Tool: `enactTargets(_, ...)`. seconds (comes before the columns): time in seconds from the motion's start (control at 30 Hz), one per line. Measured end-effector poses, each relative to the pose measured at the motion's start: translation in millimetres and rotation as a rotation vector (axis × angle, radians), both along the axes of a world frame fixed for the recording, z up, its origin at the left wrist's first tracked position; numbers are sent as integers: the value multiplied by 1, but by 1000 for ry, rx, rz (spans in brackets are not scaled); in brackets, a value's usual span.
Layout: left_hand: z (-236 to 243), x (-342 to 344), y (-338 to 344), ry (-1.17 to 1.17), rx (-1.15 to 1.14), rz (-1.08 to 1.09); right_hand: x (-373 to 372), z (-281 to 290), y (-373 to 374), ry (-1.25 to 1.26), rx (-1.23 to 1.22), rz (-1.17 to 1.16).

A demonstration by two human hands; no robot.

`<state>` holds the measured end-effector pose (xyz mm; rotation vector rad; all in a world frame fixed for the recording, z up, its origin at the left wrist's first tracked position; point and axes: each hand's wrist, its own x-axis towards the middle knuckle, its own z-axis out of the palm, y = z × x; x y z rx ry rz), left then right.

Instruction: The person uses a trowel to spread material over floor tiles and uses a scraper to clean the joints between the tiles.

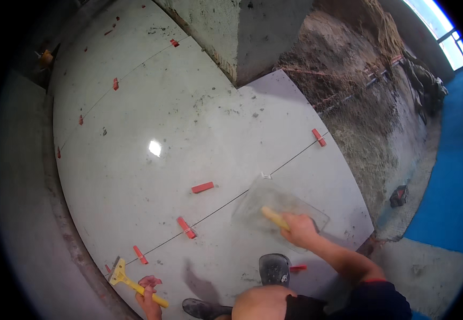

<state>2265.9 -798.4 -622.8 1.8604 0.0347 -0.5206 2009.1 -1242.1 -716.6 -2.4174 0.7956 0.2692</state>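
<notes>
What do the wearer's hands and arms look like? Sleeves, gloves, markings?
The left hand and right hand look ungloved. The right forearm is bare up to a short, dark fabric sleeve with a narrow red edge. No watch or markings discernible. Left sleeve out of view.

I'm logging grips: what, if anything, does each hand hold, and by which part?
The left hand holds a yellow scraper by its handle; the right hand holds a flat float by its yellow handle.

Smooth, glossy floor tiles [135,117], matt plastic wedges [202,188], plastic scraper handle [130,284]; rough, grainy heap [333,53]
</notes>
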Motion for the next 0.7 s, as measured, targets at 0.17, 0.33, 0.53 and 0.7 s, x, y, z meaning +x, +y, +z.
enactTargets(0.17, 0, 3, 0, 18, 9, -35, 4, 23, -3, -7, -42, -316)
enactTargets(0.33, -15, -5, 0, 29, 5, -70, -22, 18, -34, -23, -108, -624)
enactTargets(0.53, -13, -4, -1, 63, 31, -118, -5, 14, -31, -275, -141, -895)
enactTargets(0.7, -17, -3, -8, 77, 18, -152, -8, 3, -11, 75, -71, 21)
